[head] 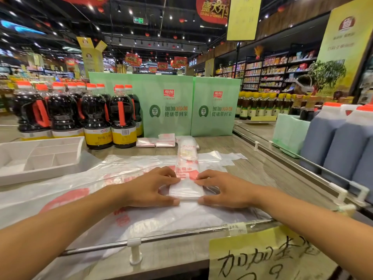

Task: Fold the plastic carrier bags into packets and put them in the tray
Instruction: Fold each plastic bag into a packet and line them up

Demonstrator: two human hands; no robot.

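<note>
Head view: left hand and right hand pinch the folded bag near the divided tray.

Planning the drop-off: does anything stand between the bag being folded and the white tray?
Nothing visible blocks it. Only flat unfolded bags lie between the folded bag and the divided tray at left; the soy sauce bottles stand farther back.

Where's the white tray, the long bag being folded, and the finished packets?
white tray (42,173): head view, front wall.
long folded bag (187,168): head view, middle of the strip.
finished packets (165,143): head view, top of one packet.
</note>
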